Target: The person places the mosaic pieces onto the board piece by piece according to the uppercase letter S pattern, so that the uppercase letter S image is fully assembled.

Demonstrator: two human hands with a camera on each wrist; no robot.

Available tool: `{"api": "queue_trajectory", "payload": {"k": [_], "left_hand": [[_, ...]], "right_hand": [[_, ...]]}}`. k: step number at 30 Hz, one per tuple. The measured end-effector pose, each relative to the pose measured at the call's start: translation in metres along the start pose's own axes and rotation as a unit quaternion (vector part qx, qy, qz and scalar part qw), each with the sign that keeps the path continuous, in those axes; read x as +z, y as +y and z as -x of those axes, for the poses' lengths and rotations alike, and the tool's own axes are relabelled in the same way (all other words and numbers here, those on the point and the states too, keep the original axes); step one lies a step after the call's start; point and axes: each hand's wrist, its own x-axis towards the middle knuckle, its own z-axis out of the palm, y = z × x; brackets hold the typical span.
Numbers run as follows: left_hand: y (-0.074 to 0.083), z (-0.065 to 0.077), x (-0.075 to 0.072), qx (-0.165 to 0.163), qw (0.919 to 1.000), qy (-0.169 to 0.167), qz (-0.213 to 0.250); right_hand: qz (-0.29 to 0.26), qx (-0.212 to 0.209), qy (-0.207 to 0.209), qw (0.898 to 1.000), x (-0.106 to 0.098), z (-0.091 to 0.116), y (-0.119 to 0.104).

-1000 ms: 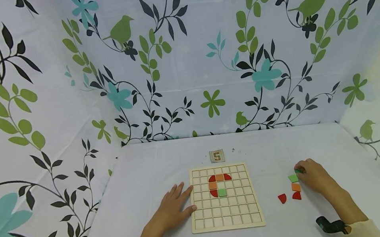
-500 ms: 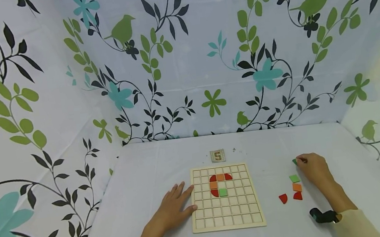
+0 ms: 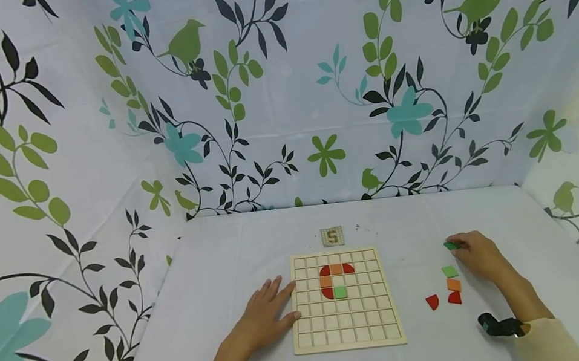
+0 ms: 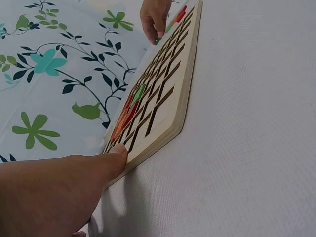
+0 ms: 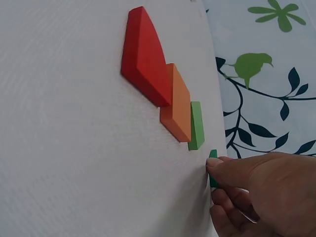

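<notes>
My right hand (image 3: pixel 476 253) pinches a small dark green piece (image 5: pixel 213 181) between thumb and fingertips, close over the table right of the board. Just nearer to me lie a light green square (image 3: pixel 450 271), an orange square (image 3: pixel 454 285) and two red rounded pieces, one of them a red wedge (image 3: pixel 432 302). My left hand (image 3: pixel 263 315) rests at the left edge of a wooden grid board (image 3: pixel 349 343), fingers spread and thumb on its rim. Set in the grid are red rounded pieces, orange squares (image 3: pixel 336 269) and a light green square (image 3: pixel 340 292).
Behind the board lies a small square card (image 3: pixel 332 236) with a brown figure like an S or 5 on it. A white cloth (image 3: pixel 222 250) covers the table, and a patterned curtain (image 3: pixel 277 84) with leaves and birds hangs around its back and sides.
My right hand has moved slightly away from me, taking the dark green piece farther from the light green square. My left hand stays at the board's edge.
</notes>
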Motion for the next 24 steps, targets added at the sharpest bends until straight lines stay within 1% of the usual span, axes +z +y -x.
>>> {"api": "queue_trajectory", "payload": {"k": [4, 12, 18, 21, 24], "left_hand": [[0.001, 0.001, -0.001, 0.001, 1.0000, 0.002, 0.004], [0.001, 0.001, -0.002, 0.003, 1.0000, -0.001, 0.009], [0.002, 0.001, -0.002, 0.002, 1.0000, -0.003, 0.007], [0.001, 0.001, -0.001, 0.002, 1.0000, -0.002, 0.002], [0.001, 0.001, -0.001, 0.002, 1.0000, -0.001, 0.000]], "right_hand": [[-0.002, -0.007, 0.008, 1.000, 0.004, -0.002, 0.002], [-0.001, -0.011, -0.002, 1.000, 0.010, -0.013, -0.007], [0.007, 0.005, -0.023, 1.000, 0.015, -0.023, -0.020], [0.009, 0.004, -0.033, 0.999, 0.018, -0.026, -0.029], [0.010, -0.008, -0.036, 0.999, 0.024, -0.027, -0.038]]}}
